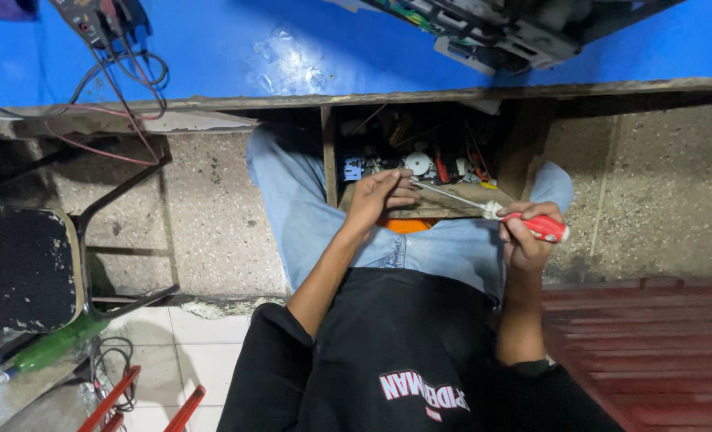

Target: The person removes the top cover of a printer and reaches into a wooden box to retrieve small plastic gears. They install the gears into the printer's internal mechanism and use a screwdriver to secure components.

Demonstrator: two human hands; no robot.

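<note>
The screwdriver [496, 210] sits across the lap, red handle out to the right, slim metal shaft running up and left toward the open drawer [420, 164]. The right hand [525, 236] is clenched around that red handle, fingers wrapped over the top, thumb side toward the shaft. The tip of the shaft comes in just beside the fingers of the left hand [378, 196]. That left hand is curled at the drawer's front edge, fingertips bent in close together near the shaft's tip; whether it pinches something small there, I cannot tell.

Inside the drawer lies a jumble of small parts, a round white piece and a blue one among them, too cluttered to sort out. Below the hands, blue jeans [324, 216] cover both knees and a black shirt fills the lower middle.

Above, the blue tabletop [292, 48] carries a meter with red and black wires [120, 72] at the left and an opened electronic chassis [492, 28] at the right. A dark padded stool [20, 268] stands at the left, a green bottle [52, 346] lying just below it. Reddish wooden boards [652, 352] fill the lower right.
</note>
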